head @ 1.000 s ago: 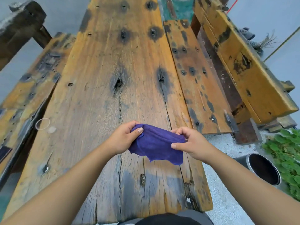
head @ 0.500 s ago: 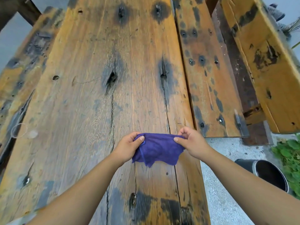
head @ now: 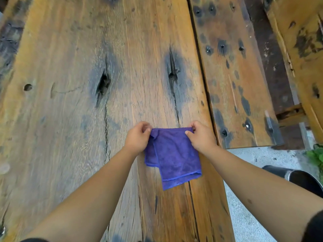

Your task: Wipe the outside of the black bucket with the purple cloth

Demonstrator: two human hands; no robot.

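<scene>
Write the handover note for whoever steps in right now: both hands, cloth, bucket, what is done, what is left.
Left hand: pinching the upper left corner of the purple cloth.
Right hand: pinching the cloth's upper right corner.
Cloth: held stretched between both hands over the wooden table, folded, its lower part hanging toward the person.
Black bucket: on the ground past the table's right edge, by the right forearm, only partly in view; nothing touches it.
Done: cloth is in hand.
Left: bring the cloth to the bucket and wipe its outside; no wiping has begun.
</scene>
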